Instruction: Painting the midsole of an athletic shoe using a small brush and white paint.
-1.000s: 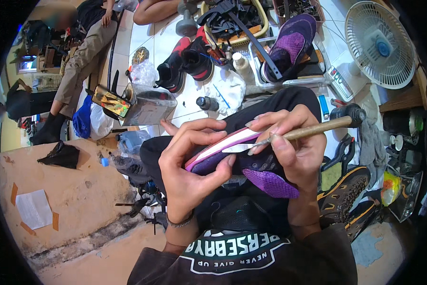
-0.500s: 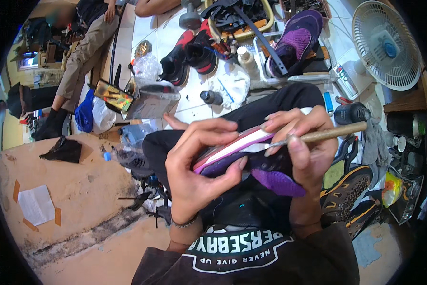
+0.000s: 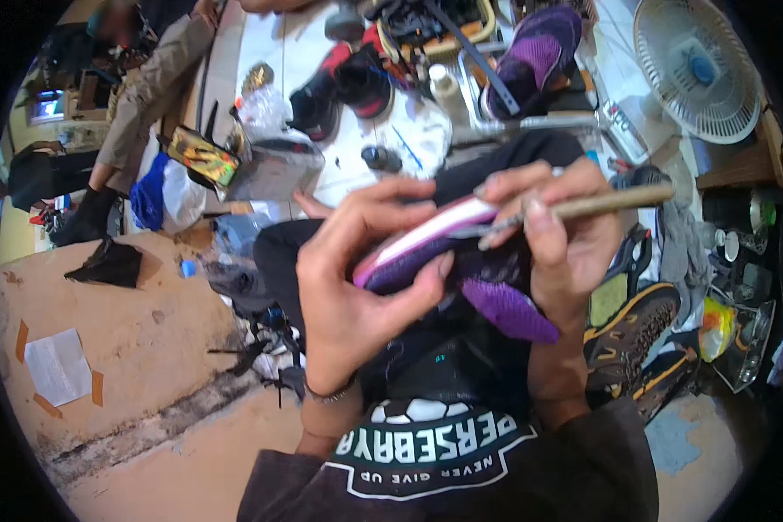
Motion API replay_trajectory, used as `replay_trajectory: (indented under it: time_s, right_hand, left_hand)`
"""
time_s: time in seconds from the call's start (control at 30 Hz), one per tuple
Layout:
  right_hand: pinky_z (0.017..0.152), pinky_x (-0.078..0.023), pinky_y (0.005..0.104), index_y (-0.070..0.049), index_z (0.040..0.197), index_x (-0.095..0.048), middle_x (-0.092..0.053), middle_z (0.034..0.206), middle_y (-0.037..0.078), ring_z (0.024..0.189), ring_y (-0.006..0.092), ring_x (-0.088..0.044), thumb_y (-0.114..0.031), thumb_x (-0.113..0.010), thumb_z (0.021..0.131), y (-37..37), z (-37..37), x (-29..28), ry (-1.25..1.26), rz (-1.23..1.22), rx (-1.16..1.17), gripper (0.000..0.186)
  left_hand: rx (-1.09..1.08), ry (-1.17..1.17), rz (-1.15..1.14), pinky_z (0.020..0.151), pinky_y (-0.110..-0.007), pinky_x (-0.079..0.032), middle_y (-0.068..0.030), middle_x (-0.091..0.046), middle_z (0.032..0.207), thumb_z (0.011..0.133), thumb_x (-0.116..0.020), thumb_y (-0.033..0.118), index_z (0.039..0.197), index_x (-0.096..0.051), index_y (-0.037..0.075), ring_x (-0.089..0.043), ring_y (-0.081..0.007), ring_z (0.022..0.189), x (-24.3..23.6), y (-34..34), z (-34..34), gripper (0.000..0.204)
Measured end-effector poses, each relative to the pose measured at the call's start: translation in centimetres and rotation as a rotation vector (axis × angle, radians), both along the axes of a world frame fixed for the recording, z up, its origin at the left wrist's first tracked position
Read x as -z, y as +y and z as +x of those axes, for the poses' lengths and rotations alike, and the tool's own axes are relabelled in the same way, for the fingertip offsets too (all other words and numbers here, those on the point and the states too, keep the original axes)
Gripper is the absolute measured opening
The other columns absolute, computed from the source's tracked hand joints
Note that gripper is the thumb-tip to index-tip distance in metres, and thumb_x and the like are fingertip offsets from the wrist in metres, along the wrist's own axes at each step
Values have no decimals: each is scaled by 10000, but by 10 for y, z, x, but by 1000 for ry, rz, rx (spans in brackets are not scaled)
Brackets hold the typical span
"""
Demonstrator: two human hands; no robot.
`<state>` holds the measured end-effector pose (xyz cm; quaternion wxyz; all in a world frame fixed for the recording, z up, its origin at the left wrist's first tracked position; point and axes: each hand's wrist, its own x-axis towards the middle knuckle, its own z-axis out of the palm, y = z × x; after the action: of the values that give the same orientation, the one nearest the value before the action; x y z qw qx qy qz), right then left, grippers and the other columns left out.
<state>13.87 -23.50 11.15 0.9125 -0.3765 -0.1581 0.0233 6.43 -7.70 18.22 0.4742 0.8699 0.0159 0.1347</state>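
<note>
The purple knit sports shoe with a pink-and-white sole (image 3: 461, 261) sits in the near middle, over the lap, sole up. It looks light and soft in the upper, stiffer along the sole edge, where the left hand (image 3: 356, 287) wraps its fingers firmly. To its right, the right hand (image 3: 557, 235) pinches a thin wooden-handled tool (image 3: 600, 203) against the sole seam.

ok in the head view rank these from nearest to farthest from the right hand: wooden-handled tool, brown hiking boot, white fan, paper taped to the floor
1. wooden-handled tool: gripped in the right hand, its tip against the purple shoe's sole.
2. brown hiking boot: just below and right of that hand, on the floor.
3. white fan: upper right corner.
4. paper taped to the floor: far left, well beyond the left hand.
</note>
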Motion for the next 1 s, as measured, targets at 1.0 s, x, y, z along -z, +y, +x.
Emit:
replay_trajectory:
  time_s: [1.0]
  right_hand:
    - [768, -605, 312, 41, 1014, -540, -660, 1073, 244, 794, 181, -697, 1, -598, 957, -2, -9, 4, -136, -49, -71, 91]
  left_hand:
    - [25, 137, -292, 961, -313, -553, -201, -721, 1205, 820, -769, -38, 1099, -617, -71, -704, -192, 1080, -6, -3, -7, 319]
